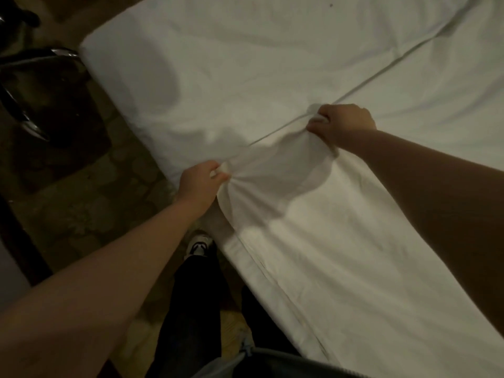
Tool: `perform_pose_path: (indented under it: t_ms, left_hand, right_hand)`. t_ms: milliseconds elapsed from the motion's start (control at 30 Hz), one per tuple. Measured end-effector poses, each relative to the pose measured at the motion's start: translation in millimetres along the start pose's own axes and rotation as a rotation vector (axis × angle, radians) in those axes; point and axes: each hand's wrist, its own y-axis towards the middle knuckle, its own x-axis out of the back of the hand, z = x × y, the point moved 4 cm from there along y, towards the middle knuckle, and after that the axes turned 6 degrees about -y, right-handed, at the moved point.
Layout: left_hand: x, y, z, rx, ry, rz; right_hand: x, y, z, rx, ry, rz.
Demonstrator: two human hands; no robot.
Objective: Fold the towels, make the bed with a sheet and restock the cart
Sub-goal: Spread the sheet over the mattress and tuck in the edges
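A white sheet (pixel 341 241) lies over the near part of the bed (pixel 218 64), its hemmed edge running diagonally from the bed's near side toward the upper right. My left hand (pixel 200 184) grips a bunched fold of the sheet's edge at the bed's side. Farther in on the bed, my right hand (pixel 341 122) grips the same edge, and the cloth between both hands is gathered and wrinkled. The mattress beyond the edge is covered in white too.
Patterned carpet (pixel 90 203) runs along the bed's left side. A dark chair with chrome legs (pixel 38 91) stands at the upper left. My legs in dark trousers and one shoe (pixel 200 245) are close to the bed's side.
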Motion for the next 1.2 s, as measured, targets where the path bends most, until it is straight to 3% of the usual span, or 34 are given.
perform_pose_path:
  t_ms: [133, 233, 367, 433, 533, 667, 833, 967, 1200]
  left_hand:
    - [-1, 4, -5, -0.063, 0.191, 0.108]
    - [-1, 9, -26, -0.242, 0.487, 0.102]
    - [-25, 1, -73, -0.755, 0.550, -0.048]
    - [-46, -9, -88, -0.943, 0.552, 0.120]
    - [-73, -16, -93, -0.825, 0.641, 0.476]
    - [-79, 4, -104, -0.716, 0.636, 0.513]
    - [-83, 31, -112, -0.594, 0.410, 0.656]
    - [-96, 36, -113, -0.548, 0.580, 0.662]
    - [-113, 29, -116, -0.430, 0.951, 0.525]
  right_hand:
    - [12, -9, -4, -0.033, 0.004, 0.047]
    - [23, -19, -8, -0.047, -0.036, 0.005]
    - [29, -36, -6, -0.017, -0.126, 0.007]
    - [28, -48, -6, -0.032, -0.156, 0.030]
    - [22, -67, -10, -0.037, -0.196, 0.030]
    - [16, -93, -24, -0.057, -0.284, 0.120]
    - [11, -111, -43, -0.065, -0.281, 0.196]
    - [13, -110, -67, -0.114, -0.382, 0.148]
    - [7, -110, -109, -0.071, -0.432, -0.019]
